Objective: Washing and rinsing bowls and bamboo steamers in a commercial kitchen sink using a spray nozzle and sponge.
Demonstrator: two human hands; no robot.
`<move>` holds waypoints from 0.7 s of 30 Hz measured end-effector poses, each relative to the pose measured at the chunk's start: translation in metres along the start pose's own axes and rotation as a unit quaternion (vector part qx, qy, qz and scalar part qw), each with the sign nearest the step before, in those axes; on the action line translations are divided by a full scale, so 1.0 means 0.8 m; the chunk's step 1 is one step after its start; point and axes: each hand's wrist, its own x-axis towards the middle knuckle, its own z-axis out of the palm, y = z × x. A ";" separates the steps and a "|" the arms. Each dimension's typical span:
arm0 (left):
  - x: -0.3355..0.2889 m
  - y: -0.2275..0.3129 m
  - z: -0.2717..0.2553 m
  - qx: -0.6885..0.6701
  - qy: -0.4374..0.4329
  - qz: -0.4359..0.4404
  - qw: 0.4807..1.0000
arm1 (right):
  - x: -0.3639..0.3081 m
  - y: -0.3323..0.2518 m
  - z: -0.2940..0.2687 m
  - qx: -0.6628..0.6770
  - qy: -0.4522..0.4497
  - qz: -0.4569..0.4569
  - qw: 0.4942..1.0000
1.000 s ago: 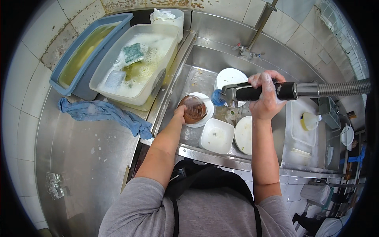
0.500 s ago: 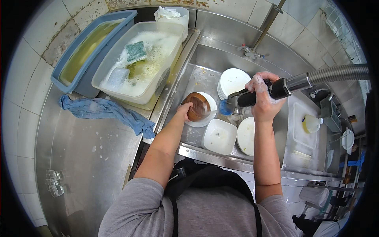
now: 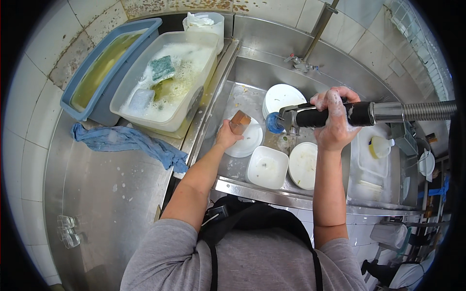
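Note:
My left hand (image 3: 226,137) is closed on a brown bowl-like dish (image 3: 240,122), turned on its side; its exact kind is unclear. Beneath it a round white plate (image 3: 248,140) lies in the steel sink (image 3: 232,168). In my right hand (image 3: 337,116), with foam on the fingers, is the black grip of a pre-rinse spray nozzle (image 3: 310,118). Its blue head (image 3: 274,123) points left toward the dish; whether water flows I cannot tell. Around the nozzle are a stack of white plates (image 3: 283,98), a square white bowl (image 3: 267,167) and an oval white dish (image 3: 303,167) with food bits.
Left of the sink stand a tub of suds (image 3: 116,107) with sponges, a blue-grey tub (image 3: 91,107) and a blue cloth (image 3: 127,142). Several glasses (image 3: 68,230) are on the left counter. The spray hose (image 3: 429,111) runs off right, above a second basin with a yellow-liquid bottle (image 3: 380,147).
My left hand has tipped the brown dish from showing its round face to standing on its side. The nozzle has shifted slightly left and stands more level. The whole view has shifted a little.

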 end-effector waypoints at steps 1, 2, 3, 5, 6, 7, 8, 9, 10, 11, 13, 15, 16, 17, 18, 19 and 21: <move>-0.001 -0.001 -0.001 -0.018 0.006 0.003 1.000 | 0.004 0.000 0.001 0.005 0.008 -0.018 1.000; -0.002 -0.005 -0.004 -0.018 0.006 0.005 1.000 | 0.007 0.001 0.001 0.009 0.016 -0.035 0.999; -0.004 -0.006 -0.009 -0.007 -0.012 0.034 0.999 | 0.011 0.002 -0.001 0.008 0.016 -0.037 0.999; -0.005 0.000 -0.011 0.004 -0.031 0.064 0.997 | 0.016 0.005 -0.006 -0.009 0.032 -0.063 0.997; -0.005 0.009 -0.014 0.055 -0.007 0.026 0.998 | 0.015 0.005 -0.007 -0.010 0.032 -0.064 0.997; -0.005 0.018 -0.017 0.106 0.017 -0.011 0.994 | 0.013 0.005 -0.006 -0.005 0.026 -0.051 0.998; 0.001 0.030 -0.017 0.106 0.015 -0.009 0.994 | 0.010 0.004 -0.007 -0.002 0.020 -0.037 0.999; 0.007 0.042 -0.020 0.104 0.020 0.004 0.994 | 0.007 0.004 -0.004 -0.002 0.021 -0.038 0.999; 0.015 0.049 -0.025 0.102 0.028 0.016 0.994 | 0.003 0.004 0.000 0.008 0.010 -0.018 1.000; 0.029 0.040 -0.023 0.106 -0.011 0.009 0.994 | -0.001 0.005 0.003 0.018 0.000 0.002 1.000; 0.054 0.020 -0.021 0.125 -0.057 -0.029 0.990 | -0.004 0.008 0.009 0.008 -0.004 -0.006 1.000; 0.059 0.021 -0.017 0.143 -0.116 -0.062 0.981 | -0.003 0.011 0.004 -0.022 0.008 -0.022 0.999; 0.048 0.043 -0.018 0.268 -0.188 -0.052 0.944 | 0.000 0.012 -0.007 -0.032 0.015 -0.022 0.999; 0.037 0.053 -0.023 0.386 -0.248 -0.045 0.887 | 0.003 0.011 -0.011 -0.046 0.022 -0.032 0.998; 0.035 0.046 -0.023 0.386 -0.246 -0.048 0.888 | 0.005 0.010 -0.011 -0.055 0.024 -0.041 0.997; 0.033 0.039 -0.022 0.322 -0.206 -0.056 0.922 | 0.005 0.010 -0.011 -0.064 0.026 -0.029 0.997; 0.023 0.038 -0.012 0.234 -0.097 -0.039 0.967 | 0.000 0.012 -0.006 -0.051 0.021 -0.018 0.998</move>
